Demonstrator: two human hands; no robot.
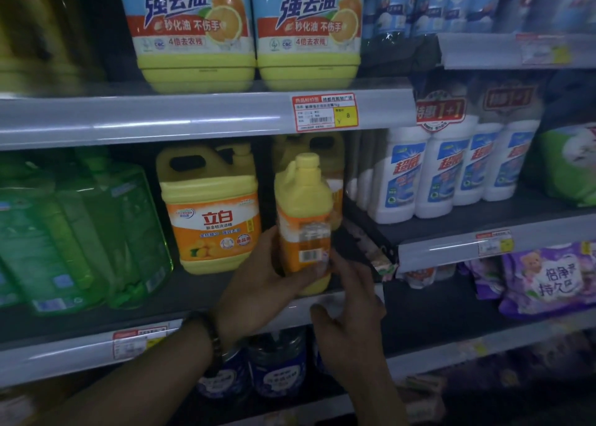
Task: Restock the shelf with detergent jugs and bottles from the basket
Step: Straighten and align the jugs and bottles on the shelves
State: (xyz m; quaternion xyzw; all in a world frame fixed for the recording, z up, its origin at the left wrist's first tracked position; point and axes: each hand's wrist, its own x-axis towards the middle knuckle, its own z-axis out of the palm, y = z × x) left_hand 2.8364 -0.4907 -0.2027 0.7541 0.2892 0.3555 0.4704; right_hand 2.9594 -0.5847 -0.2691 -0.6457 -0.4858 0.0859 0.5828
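A yellow detergent jug (303,222) with an orange label stands narrow side toward me at the front of the middle shelf (161,300). My left hand (258,290) grips its lower left side from below, fingers curled round the base. My right hand (348,312) touches the jug's lower right edge with straightened fingers. A matching yellow jug (209,209) faces forward just to the left. Another yellow jug (319,148) stands behind the held one, mostly hidden. The basket is not in view.
Green jugs (74,232) fill the shelf's left end. White bottles (445,171) stand on the right-hand shelf, purple bags (548,280) below them. Large yellow-based jugs (251,29) sit on the upper shelf, dark blue jugs (277,364) on the lower one.
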